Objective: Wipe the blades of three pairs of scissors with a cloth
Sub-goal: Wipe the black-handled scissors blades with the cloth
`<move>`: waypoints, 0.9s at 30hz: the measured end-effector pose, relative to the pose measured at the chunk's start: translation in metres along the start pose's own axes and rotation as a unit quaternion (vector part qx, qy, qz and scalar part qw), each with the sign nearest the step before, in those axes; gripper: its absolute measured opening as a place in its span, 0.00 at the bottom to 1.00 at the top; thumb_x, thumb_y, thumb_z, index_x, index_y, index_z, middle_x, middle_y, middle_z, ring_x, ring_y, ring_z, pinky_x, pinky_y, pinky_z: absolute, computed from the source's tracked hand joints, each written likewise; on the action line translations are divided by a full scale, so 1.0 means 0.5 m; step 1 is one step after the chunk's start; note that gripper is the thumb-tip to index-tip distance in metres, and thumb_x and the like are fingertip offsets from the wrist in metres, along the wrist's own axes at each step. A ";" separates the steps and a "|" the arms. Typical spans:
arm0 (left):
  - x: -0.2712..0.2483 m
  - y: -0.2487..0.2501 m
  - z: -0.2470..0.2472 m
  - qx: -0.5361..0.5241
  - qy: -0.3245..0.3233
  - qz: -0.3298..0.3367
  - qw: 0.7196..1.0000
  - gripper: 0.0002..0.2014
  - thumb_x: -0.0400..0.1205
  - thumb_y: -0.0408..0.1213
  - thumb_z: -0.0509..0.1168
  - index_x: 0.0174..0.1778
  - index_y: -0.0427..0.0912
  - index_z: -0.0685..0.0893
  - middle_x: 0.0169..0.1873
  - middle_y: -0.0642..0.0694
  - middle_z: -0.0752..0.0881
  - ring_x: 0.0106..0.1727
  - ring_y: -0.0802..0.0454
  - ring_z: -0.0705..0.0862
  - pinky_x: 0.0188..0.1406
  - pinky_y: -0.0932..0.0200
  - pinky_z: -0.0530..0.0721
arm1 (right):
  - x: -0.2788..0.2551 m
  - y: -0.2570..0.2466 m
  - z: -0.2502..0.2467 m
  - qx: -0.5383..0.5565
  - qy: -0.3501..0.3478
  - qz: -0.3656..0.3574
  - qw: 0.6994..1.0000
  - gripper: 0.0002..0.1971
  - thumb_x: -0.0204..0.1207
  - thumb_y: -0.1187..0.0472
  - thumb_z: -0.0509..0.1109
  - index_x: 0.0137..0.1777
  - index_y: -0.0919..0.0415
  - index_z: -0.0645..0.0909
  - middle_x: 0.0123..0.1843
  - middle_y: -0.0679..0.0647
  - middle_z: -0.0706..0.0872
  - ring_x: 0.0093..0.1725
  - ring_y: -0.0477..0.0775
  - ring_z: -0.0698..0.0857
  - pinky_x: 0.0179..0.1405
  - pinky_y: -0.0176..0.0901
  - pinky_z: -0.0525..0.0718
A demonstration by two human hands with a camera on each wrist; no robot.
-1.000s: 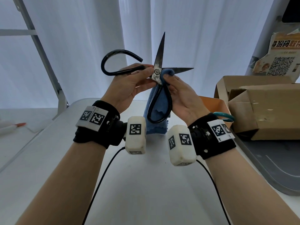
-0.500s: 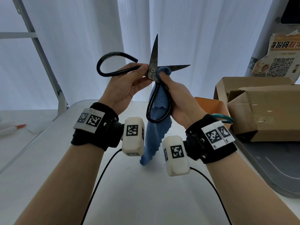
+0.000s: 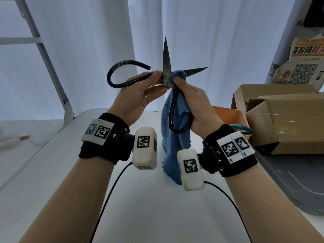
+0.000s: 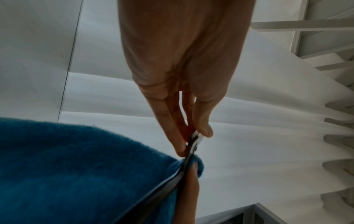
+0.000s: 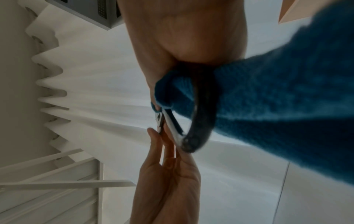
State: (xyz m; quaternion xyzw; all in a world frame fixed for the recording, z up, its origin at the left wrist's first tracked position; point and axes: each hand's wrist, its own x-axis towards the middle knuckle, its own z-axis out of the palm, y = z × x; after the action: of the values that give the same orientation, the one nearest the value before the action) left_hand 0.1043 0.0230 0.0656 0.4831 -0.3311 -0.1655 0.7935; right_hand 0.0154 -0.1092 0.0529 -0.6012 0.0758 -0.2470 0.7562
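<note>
Black iron scissors [image 3: 166, 67] are held up in front of the curtain, blades spread apart, one pointing up, one to the right. My left hand [image 3: 140, 90] pinches them just left of the pivot, by the curled handle [image 3: 122, 74]. My right hand [image 3: 191, 102] presses a blue cloth [image 3: 175, 137] against the base of the right blade at the pivot; the cloth hangs down through the lower handle loop. The left wrist view shows the left fingers [image 4: 172, 130] pinching metal beside the blue cloth [image 4: 76, 174]. The right wrist view shows the cloth [image 5: 277, 106] bunched round the scissors [image 5: 172, 124].
A white table [image 3: 140, 207] lies below my arms. An orange bin [image 3: 229, 114] with a teal scissor handle [image 3: 242, 128] stands at the right, beside a cardboard box [image 3: 287, 120] on a grey tray [image 3: 289, 181]. A ladder frame [image 3: 45, 58] stands at the left.
Both hands and the scissors have shifted slightly left and the upright blade now stands closer to vertical. The cloth hangs lower below the right hand than a second ago.
</note>
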 end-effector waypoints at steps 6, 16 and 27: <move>-0.007 0.004 0.003 0.006 -0.014 -0.035 0.999 0.12 0.88 0.35 0.63 0.60 0.30 0.86 0.56 0.37 0.91 0.57 0.44 0.91 0.54 0.59 0.88 | 0.000 -0.019 -0.029 -0.046 -0.045 0.027 0.998 0.15 0.78 0.49 0.75 0.46 0.63 0.85 0.37 0.58 0.86 0.35 0.53 0.85 0.40 0.46 0.86; -0.012 0.015 0.015 0.078 0.010 -0.008 0.997 0.07 0.81 0.27 0.71 0.54 0.32 0.88 0.52 0.35 0.91 0.54 0.42 0.92 0.55 0.56 0.89 | -0.002 -0.018 -0.031 -0.059 -0.015 -0.026 0.998 0.16 0.79 0.55 0.75 0.55 0.69 0.89 0.50 0.67 0.91 0.45 0.52 0.89 0.48 0.42 0.87; -0.013 0.020 0.017 0.097 0.016 -0.013 0.995 0.05 0.79 0.26 0.73 0.50 0.35 0.89 0.49 0.38 0.93 0.51 0.44 0.92 0.54 0.56 0.89 | -0.001 -0.020 -0.019 -0.001 -0.005 -0.007 1.000 0.10 0.81 0.64 0.67 0.37 0.60 0.82 0.27 0.47 0.84 0.31 0.43 0.83 0.41 0.40 0.83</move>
State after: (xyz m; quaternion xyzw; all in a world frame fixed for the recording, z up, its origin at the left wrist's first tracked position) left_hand 0.0935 0.0260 0.0747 0.5647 -0.3262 -0.1349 0.7460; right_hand 0.0083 -0.1190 0.0596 -0.6038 0.0680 -0.2489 0.7542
